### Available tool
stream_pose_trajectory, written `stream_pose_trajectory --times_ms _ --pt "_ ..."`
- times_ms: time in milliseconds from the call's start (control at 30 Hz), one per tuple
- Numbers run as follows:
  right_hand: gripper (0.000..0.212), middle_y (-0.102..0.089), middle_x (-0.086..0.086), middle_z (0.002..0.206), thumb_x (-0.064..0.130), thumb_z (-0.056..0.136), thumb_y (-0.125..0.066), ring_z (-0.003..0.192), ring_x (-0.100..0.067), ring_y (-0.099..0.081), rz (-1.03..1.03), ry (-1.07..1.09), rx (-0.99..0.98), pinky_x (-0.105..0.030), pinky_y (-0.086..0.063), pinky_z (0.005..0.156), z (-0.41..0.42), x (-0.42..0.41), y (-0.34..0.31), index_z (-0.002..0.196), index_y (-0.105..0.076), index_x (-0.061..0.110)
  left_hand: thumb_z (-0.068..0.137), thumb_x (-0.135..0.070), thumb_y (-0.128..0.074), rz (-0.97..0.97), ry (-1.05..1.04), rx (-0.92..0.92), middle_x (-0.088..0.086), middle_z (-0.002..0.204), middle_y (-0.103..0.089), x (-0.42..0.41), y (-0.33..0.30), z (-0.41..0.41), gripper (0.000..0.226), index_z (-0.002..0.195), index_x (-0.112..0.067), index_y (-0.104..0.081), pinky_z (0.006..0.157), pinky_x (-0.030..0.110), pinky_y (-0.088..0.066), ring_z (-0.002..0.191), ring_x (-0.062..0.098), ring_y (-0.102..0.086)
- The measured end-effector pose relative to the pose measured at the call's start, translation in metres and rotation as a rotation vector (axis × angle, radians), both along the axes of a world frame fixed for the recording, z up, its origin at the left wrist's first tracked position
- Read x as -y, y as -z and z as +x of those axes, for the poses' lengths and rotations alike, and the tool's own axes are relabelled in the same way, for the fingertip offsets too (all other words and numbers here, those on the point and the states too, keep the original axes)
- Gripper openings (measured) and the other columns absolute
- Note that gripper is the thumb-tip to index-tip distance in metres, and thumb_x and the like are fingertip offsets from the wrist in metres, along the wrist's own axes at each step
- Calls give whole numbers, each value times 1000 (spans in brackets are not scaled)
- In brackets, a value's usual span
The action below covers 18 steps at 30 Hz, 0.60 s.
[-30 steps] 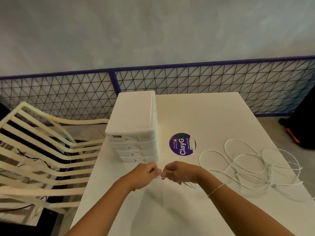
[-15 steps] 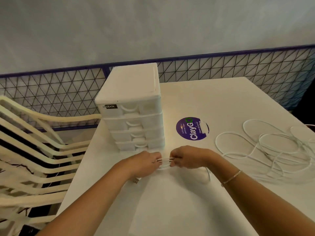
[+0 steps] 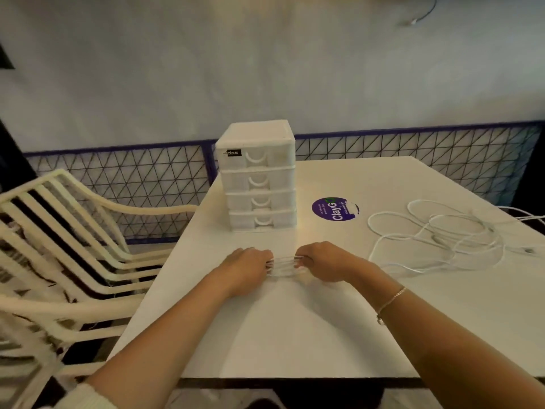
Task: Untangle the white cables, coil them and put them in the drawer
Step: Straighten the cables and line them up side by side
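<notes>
Cables: your left hand [image 3: 247,268] and right hand [image 3: 323,265] have drawn apart, fingers clamped on a few white strands [image 3: 283,265] now stretched over the worktop [image 3: 295,329]. Coiling has begun; the loose tangle [image 3: 436,234] lies right, drawers [image 3: 259,178] closed.

Views: only one, the head camera, so no part of the scene is shared with a second view.
Where it sits: up on the person's head, at the near edge of the white table [image 3: 295,335].
Which way it looks: forward and down, across the table toward the wall [image 3: 265,69].
How near: both arms reach in from the bottom, and the left hand [image 3: 246,271] and right hand [image 3: 323,265] are close, near the middle.
How wide: very wide; a chair [image 3: 59,246] shows at the left.
</notes>
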State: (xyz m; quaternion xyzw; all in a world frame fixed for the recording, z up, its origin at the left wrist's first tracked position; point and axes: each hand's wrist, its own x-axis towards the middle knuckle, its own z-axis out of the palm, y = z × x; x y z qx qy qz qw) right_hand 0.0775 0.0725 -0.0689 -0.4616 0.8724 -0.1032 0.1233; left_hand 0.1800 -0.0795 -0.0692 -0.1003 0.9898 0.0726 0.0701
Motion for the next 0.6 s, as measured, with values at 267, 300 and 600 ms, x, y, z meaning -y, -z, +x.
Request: stream_pose_trajectory --times_ms 267,300,600 --pt "31 -62 -6 118 7 97 -35 107 -25 -55 -93 42 -36 -26 -39 83 15 -10 -9 111 -62 11 86 -32 -51 249 17 -196 0 89 -55 -5 -1 14 18 89 -18 -62 74 27 -37 90 17 -46" --pt "31 -62 -6 118 7 97 -35 107 -24 -55 -97 40 -39 -25 -39 82 15 -9 -10 111 -62 11 89 -26 -53 301 10 -240 -1 90 -57 -7 -1 13 16 97 -17 -64 73 25 -38 87 14 -47" --pt "32 -63 -6 117 11 99 -34 105 -23 -55 -114 25 6 -24 -38 82 3 -1 -8 109 -64 11 92 -15 -54 541 -23 1 -17 83 -65 24 -7 12 16 100 -24 -64 76 23 -44 82 8 -56"
